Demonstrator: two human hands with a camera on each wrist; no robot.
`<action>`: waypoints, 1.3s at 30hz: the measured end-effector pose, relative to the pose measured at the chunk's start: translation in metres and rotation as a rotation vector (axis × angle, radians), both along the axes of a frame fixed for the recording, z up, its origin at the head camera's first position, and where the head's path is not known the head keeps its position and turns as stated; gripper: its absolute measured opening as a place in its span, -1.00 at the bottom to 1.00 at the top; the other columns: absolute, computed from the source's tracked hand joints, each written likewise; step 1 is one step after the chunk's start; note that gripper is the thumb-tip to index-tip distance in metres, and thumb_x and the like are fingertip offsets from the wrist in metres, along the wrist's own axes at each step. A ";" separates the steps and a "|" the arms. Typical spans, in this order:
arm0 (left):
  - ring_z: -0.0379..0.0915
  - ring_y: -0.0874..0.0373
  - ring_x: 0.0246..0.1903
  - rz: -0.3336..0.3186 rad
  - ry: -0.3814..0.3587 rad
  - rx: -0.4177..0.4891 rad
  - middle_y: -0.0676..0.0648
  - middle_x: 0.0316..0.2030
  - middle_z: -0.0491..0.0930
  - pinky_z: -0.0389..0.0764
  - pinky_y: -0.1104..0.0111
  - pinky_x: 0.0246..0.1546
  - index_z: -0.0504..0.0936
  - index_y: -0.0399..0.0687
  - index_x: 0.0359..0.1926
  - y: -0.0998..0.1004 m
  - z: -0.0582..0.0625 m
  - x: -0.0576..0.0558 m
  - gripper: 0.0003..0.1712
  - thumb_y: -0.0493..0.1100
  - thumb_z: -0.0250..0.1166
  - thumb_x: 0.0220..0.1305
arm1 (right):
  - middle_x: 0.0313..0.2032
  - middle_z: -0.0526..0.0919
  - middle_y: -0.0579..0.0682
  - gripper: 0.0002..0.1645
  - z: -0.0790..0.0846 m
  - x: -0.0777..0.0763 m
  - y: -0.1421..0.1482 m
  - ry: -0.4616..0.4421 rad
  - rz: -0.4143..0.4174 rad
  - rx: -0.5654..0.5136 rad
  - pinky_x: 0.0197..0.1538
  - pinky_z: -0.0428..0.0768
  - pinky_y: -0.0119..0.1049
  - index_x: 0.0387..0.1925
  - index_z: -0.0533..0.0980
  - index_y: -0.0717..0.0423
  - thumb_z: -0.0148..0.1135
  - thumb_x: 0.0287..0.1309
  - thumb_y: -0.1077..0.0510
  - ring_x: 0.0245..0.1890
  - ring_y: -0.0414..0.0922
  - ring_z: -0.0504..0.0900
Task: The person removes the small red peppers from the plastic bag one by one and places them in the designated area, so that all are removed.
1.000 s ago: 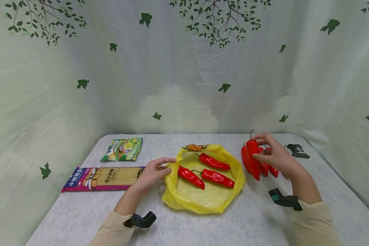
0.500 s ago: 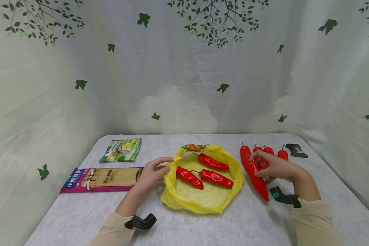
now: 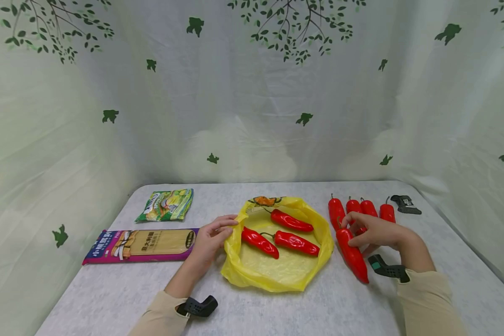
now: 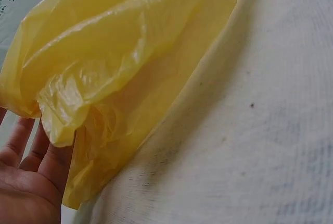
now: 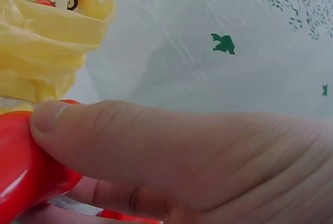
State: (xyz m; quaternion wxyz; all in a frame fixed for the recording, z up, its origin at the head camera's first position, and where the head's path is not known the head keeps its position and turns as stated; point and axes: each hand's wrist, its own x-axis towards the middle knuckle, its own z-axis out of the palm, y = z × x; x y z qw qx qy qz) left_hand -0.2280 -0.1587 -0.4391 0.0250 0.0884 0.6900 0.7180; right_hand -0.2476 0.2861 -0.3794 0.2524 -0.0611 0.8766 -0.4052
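Observation:
A yellow plastic bag [image 3: 252, 273] lies open on the table with three red peppers [image 3: 296, 242] inside. My left hand [image 3: 213, 235] pinches the bag's left rim; in the left wrist view the yellow bag [image 4: 125, 62] drapes over my fingers [image 4: 31, 151]. My right hand [image 3: 371, 230] grips a long red pepper [image 3: 353, 254] just right of the bag, its tip toward me. In the right wrist view my thumb [image 5: 130, 135] presses on that red pepper [image 5: 26, 172]. Several more red peppers [image 3: 361, 207] lie in a row behind my right hand.
A long purple pasta packet [image 3: 140, 242] and a green snack bag [image 3: 166, 204] lie at the left of the grey table [image 3: 277, 308]. A small black device [image 3: 405, 204] sits at the far right. Leaf-printed cloth walls surround the table.
My right hand has come down and toward me with one red pepper, from upright above the row to low beside the bag. The left hand has stayed on the bag's rim.

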 end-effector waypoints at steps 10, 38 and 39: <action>0.51 0.16 0.18 0.001 -0.007 0.084 -0.12 0.38 0.36 0.67 0.33 0.01 0.53 -0.40 0.14 -0.004 -0.003 0.000 -0.59 -0.20 0.23 0.39 | -0.03 0.55 0.16 -0.32 -0.009 -0.006 -0.005 0.016 0.035 -0.032 -0.22 0.75 -0.06 0.07 0.32 0.12 0.51 0.00 0.08 -0.11 0.02 0.61; 0.54 0.19 0.11 -0.041 0.048 0.129 -0.12 0.32 0.40 0.69 0.33 -0.04 0.45 -0.48 0.17 -0.001 -0.009 -0.001 -0.56 -0.25 0.20 0.40 | -0.07 0.63 0.13 -0.65 0.029 0.001 -0.028 0.421 -0.029 0.182 -0.31 0.67 -0.20 0.03 0.51 0.09 0.25 0.29 0.04 -0.26 -0.02 0.58; 0.54 0.20 0.10 -0.041 0.047 0.130 -0.11 0.31 0.41 0.69 0.33 -0.04 0.45 -0.48 0.18 -0.001 -0.009 -0.001 -0.56 -0.25 0.19 0.40 | -0.06 0.63 0.12 -0.65 0.031 0.002 -0.031 0.451 -0.035 0.179 -0.28 0.68 -0.20 0.04 0.51 0.09 0.25 0.29 0.04 -0.22 -0.02 0.58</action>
